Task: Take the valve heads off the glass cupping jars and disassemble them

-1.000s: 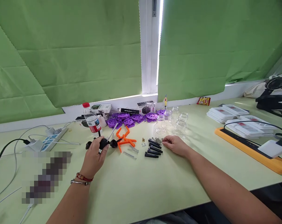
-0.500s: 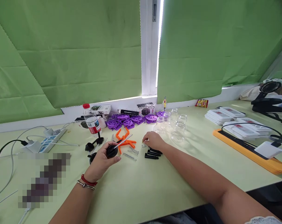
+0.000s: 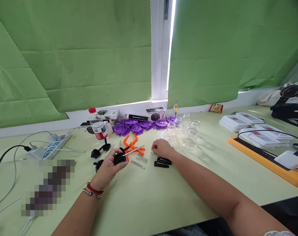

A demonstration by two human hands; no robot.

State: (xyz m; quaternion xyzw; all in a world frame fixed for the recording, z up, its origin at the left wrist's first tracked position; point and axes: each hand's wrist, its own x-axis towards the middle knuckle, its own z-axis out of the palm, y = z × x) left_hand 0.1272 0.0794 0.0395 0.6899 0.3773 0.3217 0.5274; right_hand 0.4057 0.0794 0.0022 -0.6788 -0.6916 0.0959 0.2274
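My left hand point(image 3: 111, 168): round black plastic piece point(image 3: 119, 159), gripped seemingly so silver metal rod point(image 3: 136, 149) clears, two o'clock; right hand point(image 3: 164, 149): can't tell.

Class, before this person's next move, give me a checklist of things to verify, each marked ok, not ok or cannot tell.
1. Left hand has hold of the black part: ok.
2. Metal rod juts out past the left hand's fingers: ok.
3. Right hand has a small metal piece pinched: cannot tell, fingertips too small to judge.
4. Black tubes fully in view: not ok, the right wrist side partly covers them.
5. Bottle has its red cap on: ok.
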